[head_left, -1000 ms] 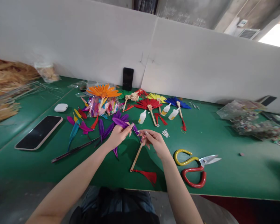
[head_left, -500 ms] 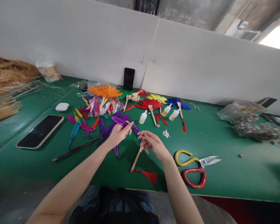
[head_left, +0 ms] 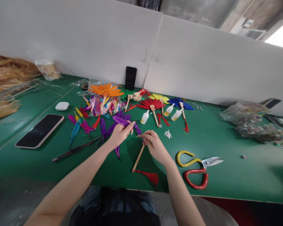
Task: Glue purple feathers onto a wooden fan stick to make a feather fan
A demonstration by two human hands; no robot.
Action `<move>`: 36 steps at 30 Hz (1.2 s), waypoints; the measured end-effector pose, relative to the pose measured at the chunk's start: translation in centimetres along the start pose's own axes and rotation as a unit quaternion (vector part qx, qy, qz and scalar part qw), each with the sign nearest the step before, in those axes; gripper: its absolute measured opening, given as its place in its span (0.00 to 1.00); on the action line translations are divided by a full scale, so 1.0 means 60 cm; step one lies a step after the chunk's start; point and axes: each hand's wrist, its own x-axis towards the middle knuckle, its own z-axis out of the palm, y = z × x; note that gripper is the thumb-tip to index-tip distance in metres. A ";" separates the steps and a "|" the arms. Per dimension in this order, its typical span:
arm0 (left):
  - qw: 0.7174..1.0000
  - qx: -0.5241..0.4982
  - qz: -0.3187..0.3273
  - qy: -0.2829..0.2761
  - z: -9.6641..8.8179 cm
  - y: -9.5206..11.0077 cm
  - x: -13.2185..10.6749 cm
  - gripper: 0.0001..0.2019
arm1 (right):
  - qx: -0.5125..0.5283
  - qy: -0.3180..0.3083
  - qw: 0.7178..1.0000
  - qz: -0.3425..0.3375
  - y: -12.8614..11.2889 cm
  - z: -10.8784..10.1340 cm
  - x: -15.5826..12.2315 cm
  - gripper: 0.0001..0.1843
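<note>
My left hand (head_left: 121, 133) is closed in a pinch on a purple feather (head_left: 119, 121), whose broad end points left. Another purple piece (head_left: 138, 129) shows between the two hands, close to my right fingertips. My right hand (head_left: 153, 144) has its fingers bent together over the upper end of a wooden fan handle (head_left: 138, 158), hiding that end; what the fingertips pinch is not clear. A red tassel (head_left: 151, 177) hangs off the handle's lower end and lies on the table. More purple feathers (head_left: 103, 126) lie beside my left hand.
Finished feather fans, orange (head_left: 106, 90), red (head_left: 151, 104) and blue (head_left: 180, 103) among them, lie at the back. Glue bottles (head_left: 145, 117) and small white beads (head_left: 168, 134) are near. Scissors (head_left: 195, 170) lie right, tweezers (head_left: 75, 150) and a phone (head_left: 40, 131) left.
My right hand has shifted slightly, its fingers now flatter over the handle's top, covering the pinkish spot seen there before. My left hand keeps its pinch on the feather almost in place.
</note>
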 end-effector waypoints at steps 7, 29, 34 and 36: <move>1.000 0.019 0.004 0.009 0.003 0.004 -0.002 0.21 | -0.136 -0.023 0.988 -0.076 0.018 0.028 -0.032 0.17; 0.999 0.037 0.001 0.034 -0.002 0.007 0.003 0.22 | -0.091 -0.087 0.986 0.108 0.008 0.008 0.029 0.37; 1.000 0.011 -0.009 0.027 -0.002 0.007 0.004 0.22 | -0.121 -0.110 0.979 0.118 0.004 0.003 0.032 0.40; 1.000 0.007 -0.012 0.028 -0.002 0.006 0.004 0.22 | -0.129 -0.118 0.977 0.121 0.005 0.002 0.032 0.40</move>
